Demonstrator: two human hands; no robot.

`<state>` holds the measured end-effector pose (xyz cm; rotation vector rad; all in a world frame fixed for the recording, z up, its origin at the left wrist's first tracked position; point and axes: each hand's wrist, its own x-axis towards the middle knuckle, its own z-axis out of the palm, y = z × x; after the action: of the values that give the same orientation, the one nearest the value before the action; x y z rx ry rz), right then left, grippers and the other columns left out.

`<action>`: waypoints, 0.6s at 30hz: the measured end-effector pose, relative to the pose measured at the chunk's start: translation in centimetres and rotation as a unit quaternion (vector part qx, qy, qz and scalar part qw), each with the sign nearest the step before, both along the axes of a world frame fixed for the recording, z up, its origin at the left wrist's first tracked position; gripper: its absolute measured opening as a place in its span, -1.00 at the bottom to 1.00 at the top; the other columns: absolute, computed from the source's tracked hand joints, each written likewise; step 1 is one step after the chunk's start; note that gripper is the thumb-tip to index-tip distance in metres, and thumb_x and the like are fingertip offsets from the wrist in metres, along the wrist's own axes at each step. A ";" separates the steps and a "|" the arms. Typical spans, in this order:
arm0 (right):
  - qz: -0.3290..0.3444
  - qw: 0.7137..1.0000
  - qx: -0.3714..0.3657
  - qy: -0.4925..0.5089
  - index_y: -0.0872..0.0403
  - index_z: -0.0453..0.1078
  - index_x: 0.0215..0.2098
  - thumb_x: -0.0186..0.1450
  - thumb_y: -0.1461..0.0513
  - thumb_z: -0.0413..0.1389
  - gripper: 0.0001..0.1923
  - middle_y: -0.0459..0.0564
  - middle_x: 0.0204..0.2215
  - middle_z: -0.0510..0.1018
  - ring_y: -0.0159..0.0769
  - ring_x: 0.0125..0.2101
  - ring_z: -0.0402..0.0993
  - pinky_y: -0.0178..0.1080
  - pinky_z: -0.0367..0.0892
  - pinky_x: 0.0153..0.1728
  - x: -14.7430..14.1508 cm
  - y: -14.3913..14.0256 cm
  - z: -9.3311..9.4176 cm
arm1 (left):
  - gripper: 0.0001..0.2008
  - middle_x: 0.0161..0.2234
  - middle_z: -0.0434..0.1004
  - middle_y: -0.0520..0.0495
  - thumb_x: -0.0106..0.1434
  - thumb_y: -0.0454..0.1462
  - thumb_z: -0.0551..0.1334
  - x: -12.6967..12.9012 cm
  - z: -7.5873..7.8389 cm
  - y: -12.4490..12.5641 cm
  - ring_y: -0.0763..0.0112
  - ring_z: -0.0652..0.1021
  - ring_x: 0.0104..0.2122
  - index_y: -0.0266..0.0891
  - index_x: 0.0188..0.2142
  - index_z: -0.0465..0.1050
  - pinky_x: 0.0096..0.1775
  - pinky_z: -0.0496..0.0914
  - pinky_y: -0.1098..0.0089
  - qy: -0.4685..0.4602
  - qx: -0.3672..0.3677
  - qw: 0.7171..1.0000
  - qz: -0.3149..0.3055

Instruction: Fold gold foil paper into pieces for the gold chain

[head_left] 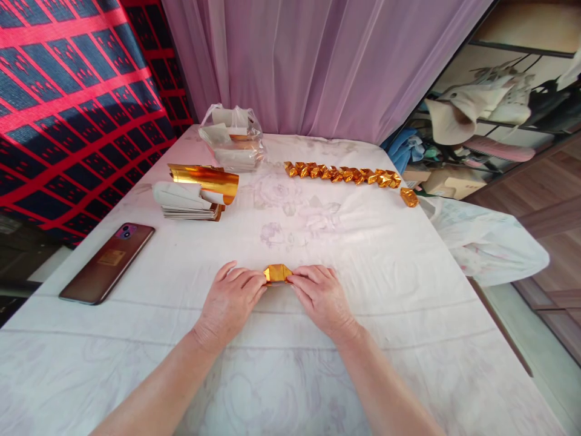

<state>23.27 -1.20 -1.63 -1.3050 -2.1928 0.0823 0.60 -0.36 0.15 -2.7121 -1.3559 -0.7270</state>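
I am holding both forearms forward, bare and angled inward so they converge. My left hand (231, 297) is lying palm down, its fingers (247, 280) pointing right and pinching together. My right hand (323, 295) is mirroring it, fingers (305, 278) pointing left, tips nearly meeting.

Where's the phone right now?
In the head view the phone lies flat at the table's left edge, left of the left hand and nearer than the stack of gold paper sheets.
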 end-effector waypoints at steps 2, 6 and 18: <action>0.002 1.000 0.003 0.007 -0.02 0.54 -0.16 0.38 0.28 0.12 -0.84 -0.06 -0.22 0.61 -0.26 -0.22 0.45 -0.18 0.24 -0.20 0.0 0.0 0.0 | -0.89 -0.24 0.65 0.05 0.38 -0.32 0.17 0.0 0.0 -0.1 0.35 0.56 -0.26 -0.14 -0.20 0.48 0.08 0.24 0.15 0.004 0.000 1.000 0.001; 0.005 1.000 -0.003 0.010 -0.04 0.54 -0.15 0.37 0.28 0.12 -0.83 -0.05 -0.20 0.61 -0.27 -0.21 0.47 -0.18 0.26 -0.20 0.1 -0.1 0.1 | -0.88 -0.21 0.65 0.07 0.37 -0.32 0.19 0.0 -0.1 -0.1 0.35 0.56 -0.24 -0.12 -0.19 0.50 0.09 0.23 0.15 0.006 -0.005 1.000 0.000; -0.009 1.000 -0.016 0.000 0.00 0.49 -0.15 0.36 0.32 0.09 -0.84 -0.03 -0.15 0.60 -0.23 -0.18 0.47 -0.17 0.26 -0.16 -0.2 -0.3 0.2 | -0.89 -0.23 0.61 0.04 0.38 -0.32 0.17 0.1 0.0 -0.2 0.33 0.54 -0.24 -0.17 -0.20 0.48 0.06 0.24 0.16 0.013 0.009 1.000 -0.002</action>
<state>23.12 -1.45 -1.43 -1.3433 -2.1877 0.1108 0.68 -0.61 0.13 -2.7028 -1.3323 -0.6984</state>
